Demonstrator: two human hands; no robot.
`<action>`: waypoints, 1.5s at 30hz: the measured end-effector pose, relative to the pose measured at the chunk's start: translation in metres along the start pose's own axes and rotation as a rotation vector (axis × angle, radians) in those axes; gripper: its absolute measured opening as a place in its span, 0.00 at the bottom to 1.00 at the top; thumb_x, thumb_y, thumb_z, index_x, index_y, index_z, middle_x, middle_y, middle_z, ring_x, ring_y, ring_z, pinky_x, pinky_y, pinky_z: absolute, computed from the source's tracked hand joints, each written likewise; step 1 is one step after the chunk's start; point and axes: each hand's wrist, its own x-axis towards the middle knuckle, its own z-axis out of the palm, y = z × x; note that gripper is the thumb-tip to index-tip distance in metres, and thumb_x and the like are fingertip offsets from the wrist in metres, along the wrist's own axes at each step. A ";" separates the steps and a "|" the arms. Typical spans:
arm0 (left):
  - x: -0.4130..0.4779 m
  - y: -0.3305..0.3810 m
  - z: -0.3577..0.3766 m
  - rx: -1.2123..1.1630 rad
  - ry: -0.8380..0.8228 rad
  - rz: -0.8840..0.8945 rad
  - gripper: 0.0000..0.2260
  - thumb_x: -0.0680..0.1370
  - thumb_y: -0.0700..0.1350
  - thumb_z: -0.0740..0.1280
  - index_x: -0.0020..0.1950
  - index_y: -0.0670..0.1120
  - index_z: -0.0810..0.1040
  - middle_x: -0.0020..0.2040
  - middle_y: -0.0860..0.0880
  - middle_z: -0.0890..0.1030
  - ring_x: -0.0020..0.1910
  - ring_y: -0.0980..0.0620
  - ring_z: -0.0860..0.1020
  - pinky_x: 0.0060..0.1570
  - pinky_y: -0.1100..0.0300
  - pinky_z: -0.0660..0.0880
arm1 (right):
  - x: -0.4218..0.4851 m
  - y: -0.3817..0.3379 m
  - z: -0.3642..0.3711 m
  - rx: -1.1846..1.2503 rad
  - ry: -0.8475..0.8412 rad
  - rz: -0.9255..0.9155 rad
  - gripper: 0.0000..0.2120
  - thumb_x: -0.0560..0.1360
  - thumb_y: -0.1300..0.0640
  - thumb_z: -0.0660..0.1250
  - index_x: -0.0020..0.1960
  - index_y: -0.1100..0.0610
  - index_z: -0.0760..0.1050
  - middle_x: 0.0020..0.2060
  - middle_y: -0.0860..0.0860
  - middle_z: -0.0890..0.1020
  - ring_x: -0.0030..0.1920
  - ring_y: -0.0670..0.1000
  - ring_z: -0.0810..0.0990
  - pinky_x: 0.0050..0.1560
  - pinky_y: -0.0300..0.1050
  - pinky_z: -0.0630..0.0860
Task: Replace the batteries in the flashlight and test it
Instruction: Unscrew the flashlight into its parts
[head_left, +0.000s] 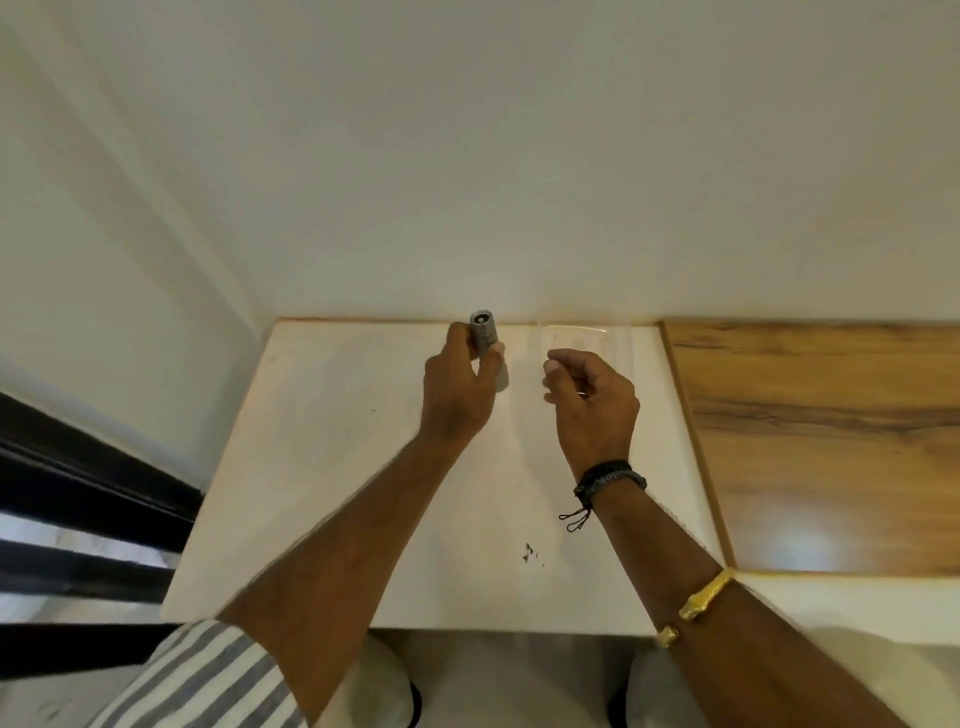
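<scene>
While the flashlight (483, 332) stands nearly upright at the far edge of the desk (332, 467), close to the wall (467, 156), its round upper end faces the camera and shows a dark centre ring. The grey barrel is partly hidden by the left hand (457, 395), whose grip is closed around the flashlight, thumb on the left side and fingers wrapped across the lower barrel. Whether the base touches the desk cannot be told.

The right hand (592, 400) hovers just beside it, to the right, apart from the flashlight. Its fingers curl inward with thumb and forefinger drawn together; whether this grip holds anything cannot be told. Behind that hand lies a clear plastic tray (582, 335), faint against the pale surface, its contents not discernible.

A black cord bracelet (608, 480) circles the right wrist, and a gold bangle (706, 595) sits farther up the forearm. A striped sleeve (208, 670) covers the left upper arm. Small dark specks (530, 553) lie on the desk between the forearms. A wood-grain panel (821, 441) adjoins the desk on the right.
</scene>
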 end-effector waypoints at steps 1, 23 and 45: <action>-0.013 0.003 -0.005 -0.001 -0.032 0.040 0.09 0.81 0.49 0.64 0.57 0.46 0.73 0.49 0.52 0.81 0.47 0.53 0.81 0.47 0.51 0.82 | -0.009 -0.001 -0.005 0.026 -0.013 0.011 0.05 0.78 0.60 0.71 0.52 0.54 0.84 0.43 0.49 0.87 0.42 0.52 0.86 0.45 0.51 0.85; -0.159 0.014 -0.033 0.432 -0.351 0.270 0.14 0.80 0.48 0.66 0.64 0.45 0.77 0.57 0.47 0.81 0.56 0.48 0.72 0.54 0.57 0.70 | -0.104 0.021 -0.071 -0.386 -0.310 -0.016 0.20 0.82 0.44 0.62 0.41 0.57 0.79 0.30 0.50 0.80 0.31 0.44 0.77 0.35 0.34 0.67; -0.158 -0.004 -0.035 0.346 -0.384 0.219 0.13 0.81 0.46 0.65 0.63 0.43 0.78 0.53 0.45 0.82 0.50 0.53 0.68 0.48 0.59 0.66 | -0.100 0.025 -0.088 -0.220 -0.548 -0.122 0.15 0.75 0.63 0.74 0.60 0.55 0.83 0.54 0.51 0.85 0.54 0.51 0.81 0.52 0.48 0.80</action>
